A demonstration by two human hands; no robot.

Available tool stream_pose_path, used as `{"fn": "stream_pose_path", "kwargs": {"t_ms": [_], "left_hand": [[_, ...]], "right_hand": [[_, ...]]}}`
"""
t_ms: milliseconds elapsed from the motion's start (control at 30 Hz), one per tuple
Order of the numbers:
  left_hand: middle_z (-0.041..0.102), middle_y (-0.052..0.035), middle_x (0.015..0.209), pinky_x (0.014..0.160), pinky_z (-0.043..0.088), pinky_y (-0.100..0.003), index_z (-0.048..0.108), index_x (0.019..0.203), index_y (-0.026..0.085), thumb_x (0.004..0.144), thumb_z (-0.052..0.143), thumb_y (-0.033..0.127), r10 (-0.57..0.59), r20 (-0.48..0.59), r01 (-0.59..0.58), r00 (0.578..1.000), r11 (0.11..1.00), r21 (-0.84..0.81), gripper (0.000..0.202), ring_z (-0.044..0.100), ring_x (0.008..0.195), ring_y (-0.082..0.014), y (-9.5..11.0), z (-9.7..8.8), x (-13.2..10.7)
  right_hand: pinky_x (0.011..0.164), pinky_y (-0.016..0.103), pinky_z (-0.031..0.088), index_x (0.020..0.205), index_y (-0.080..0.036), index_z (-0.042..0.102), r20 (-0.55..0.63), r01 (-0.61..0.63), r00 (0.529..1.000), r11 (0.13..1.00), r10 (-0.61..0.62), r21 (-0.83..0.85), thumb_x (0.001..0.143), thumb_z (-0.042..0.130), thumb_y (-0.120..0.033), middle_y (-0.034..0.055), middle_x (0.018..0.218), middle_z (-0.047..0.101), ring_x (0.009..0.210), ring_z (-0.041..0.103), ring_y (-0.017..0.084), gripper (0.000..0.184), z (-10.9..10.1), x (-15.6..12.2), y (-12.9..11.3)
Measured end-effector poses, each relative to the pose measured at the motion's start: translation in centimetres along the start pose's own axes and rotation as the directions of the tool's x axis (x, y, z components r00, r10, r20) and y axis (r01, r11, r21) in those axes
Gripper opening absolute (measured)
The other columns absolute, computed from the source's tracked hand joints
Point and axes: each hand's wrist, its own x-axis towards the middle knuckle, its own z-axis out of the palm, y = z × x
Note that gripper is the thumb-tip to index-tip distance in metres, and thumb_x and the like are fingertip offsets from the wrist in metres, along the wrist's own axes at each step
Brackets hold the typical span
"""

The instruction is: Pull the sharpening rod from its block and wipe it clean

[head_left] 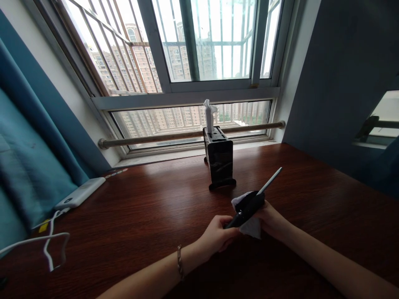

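Note:
In the middle of the head view, my left hand is closed around the slim end of a black handled tool. A thin pale rod sticks up and to the right from its wider end; its exact kind is unclear. My right hand is bent around a white tissue at that wider end, its fingers mostly hidden behind the tool. Part of the tissue hangs below, and another part shows on the far side. Both hands are above the table.
A black tissue box with a tissue standing up from it is beyond my hands on the brown wooden table. At left lie a white power bank and a white cable, beside a blue curtain. A barred window is behind.

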Motion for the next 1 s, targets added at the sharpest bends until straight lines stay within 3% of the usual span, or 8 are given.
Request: {"fn": "stream_pose_path", "kwargs": {"t_ms": [167,333,700,1000], "left_hand": [[0.039,0.0061,0.046,0.030,0.019,-0.017,0.058,0.085,0.013,0.074,0.064,0.032,-0.008,-0.028,0.008,1.000,1.000,0.009,0.023,0.029,0.035,-0.0058,0.2,0.3,0.0],[0.037,0.0075,0.043,0.030,0.019,-0.017,0.058,0.084,0.012,0.071,0.066,0.035,-0.017,-0.050,0.018,0.999,1.000,0.007,0.028,0.028,0.034,-0.0058,0.7,0.6,0.0],[0.037,0.0078,0.042,0.030,0.018,-0.019,0.056,0.079,0.013,0.069,0.067,0.038,-0.006,-0.050,0.005,0.999,1.000,-0.019,0.028,0.028,0.032,-0.0057,1.0,0.7,0.1],[0.035,0.0082,0.047,0.032,0.017,-0.018,0.057,0.089,0.012,0.069,0.067,0.034,-0.025,-0.026,0.023,0.999,0.996,-0.089,0.031,0.028,0.036,-0.0058,1.0,0.6,0.1]], "right_hand": [[0.073,0.026,0.051,0.089,-0.017,0.072,-0.009,-0.027,1.000,0.999,0.027,0.027,0.063,0.082,-0.021,0.0062,0.086,0.068,0.080,0.063,0.019,0.028,0.7,-0.3,-0.8],[0.068,0.024,0.049,0.080,-0.014,0.071,-0.115,-0.078,0.990,0.995,0.085,0.062,0.058,0.085,-0.022,0.0073,0.082,0.068,0.073,0.062,0.017,0.027,0.7,-0.1,-0.6],[0.062,0.026,0.050,0.080,-0.011,0.071,-0.169,-0.100,0.977,0.978,0.131,0.183,0.055,0.088,-0.030,0.0100,0.078,0.067,0.067,0.062,0.019,0.036,0.9,-0.4,-0.8],[0.059,0.024,0.052,0.075,-0.010,0.071,-0.297,-0.030,0.950,0.972,0.100,0.231,0.049,0.090,-0.028,0.0092,0.077,0.068,0.065,0.062,0.018,0.038,0.4,-0.1,-1.7]]}}
